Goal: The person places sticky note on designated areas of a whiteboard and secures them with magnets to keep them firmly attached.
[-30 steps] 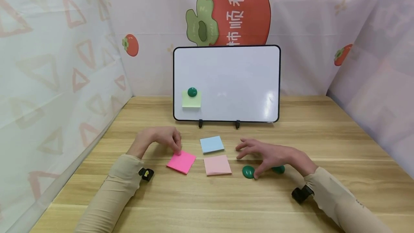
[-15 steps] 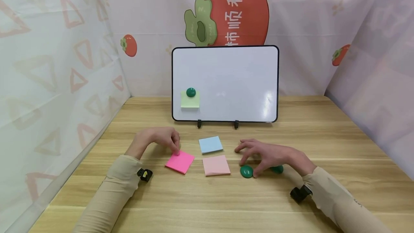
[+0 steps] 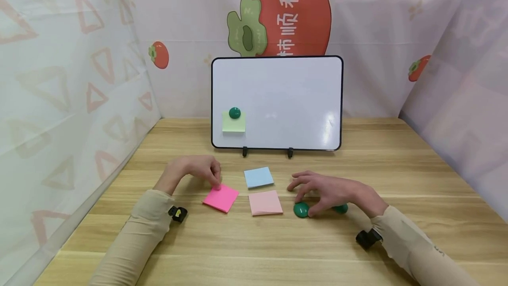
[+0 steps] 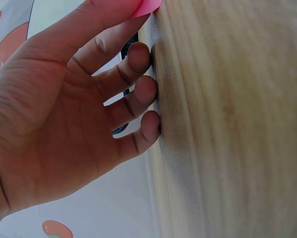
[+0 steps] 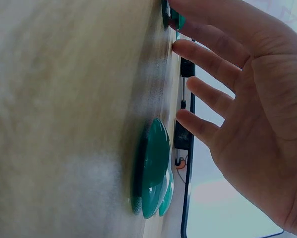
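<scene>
My left hand (image 3: pixel 200 169) pinches the upper corner of a bright pink sticky note (image 3: pixel 221 198) between thumb and index finger; the left wrist view shows an edge of the note at the fingertips, the other fingers loosely bent. My right hand (image 3: pixel 331 192) has thumb and index finger on a round green magnet (image 3: pixel 301 209) lying on the table. In the right wrist view, that magnet (image 5: pixel 178 19) is mostly hidden behind the fingers. Beneath the palm lies another green magnet (image 3: pixel 340 208), partly covered in the head view; the right wrist view shows a further one close behind it.
A light blue note (image 3: pixel 259 177) and a pale pink note (image 3: pixel 265 203) lie between the hands on the wooden table (image 3: pixel 254 250). Behind them a whiteboard (image 3: pixel 285 100) stands on small black feet, with a green note (image 3: pixel 234 125) held by a green magnet (image 3: pixel 234 113).
My right index finger has come down to the near magnet, closing in with the thumb, and the magnet has shifted slightly left. The left hand stays on the pink note.
</scene>
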Demonstrator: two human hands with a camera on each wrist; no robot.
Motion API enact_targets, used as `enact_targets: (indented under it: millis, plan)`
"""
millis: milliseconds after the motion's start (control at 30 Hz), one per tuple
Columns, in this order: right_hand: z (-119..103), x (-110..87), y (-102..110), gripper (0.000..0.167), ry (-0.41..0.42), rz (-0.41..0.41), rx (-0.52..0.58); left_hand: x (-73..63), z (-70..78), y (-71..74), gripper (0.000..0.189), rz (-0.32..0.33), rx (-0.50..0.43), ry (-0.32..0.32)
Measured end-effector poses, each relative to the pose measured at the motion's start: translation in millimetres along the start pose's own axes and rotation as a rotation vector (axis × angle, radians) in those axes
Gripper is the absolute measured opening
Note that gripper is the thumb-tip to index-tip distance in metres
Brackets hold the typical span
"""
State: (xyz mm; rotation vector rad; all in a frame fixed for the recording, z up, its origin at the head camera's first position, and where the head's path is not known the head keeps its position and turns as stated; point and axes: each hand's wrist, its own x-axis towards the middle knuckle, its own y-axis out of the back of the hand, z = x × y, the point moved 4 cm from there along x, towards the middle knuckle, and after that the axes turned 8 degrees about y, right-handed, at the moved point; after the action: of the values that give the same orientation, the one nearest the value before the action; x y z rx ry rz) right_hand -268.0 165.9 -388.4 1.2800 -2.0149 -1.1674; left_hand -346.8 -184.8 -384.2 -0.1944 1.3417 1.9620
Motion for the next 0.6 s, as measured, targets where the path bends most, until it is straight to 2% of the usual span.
enact_targets:
  millis: [367,600]
  plan:
    - [-4.3,0.9,3.5,0.029,0.035,0.038,-0.024,4.0,-6.2,0.4,0.014,0.008,0.011,0.024]
    - [-4.1,1.0,5.3,0.028,0.064,0.069,-0.054,4.7,-2.9,1.9,0.014,0.005,0.017,0.004]
